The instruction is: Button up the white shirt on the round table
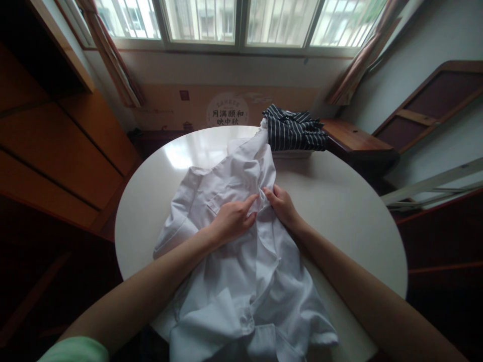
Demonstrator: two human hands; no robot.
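A white shirt (pixel 241 271) lies crumpled across the round white table (pixel 347 211), its front facing up. My left hand (pixel 232 220) rests on the shirt's middle with fingers curled, pinching the front edge of the fabric. My right hand (pixel 281 203) meets it from the right and pinches the same edge. Both hands touch near the shirt's front opening.
A folded dark striped garment (pixel 294 131) sits at the table's far edge on a white folded piece. A wooden cabinet (pixel 56 146) stands to the left. A low wooden stand (pixel 358 141) is at the right, and windows with curtains lie beyond.
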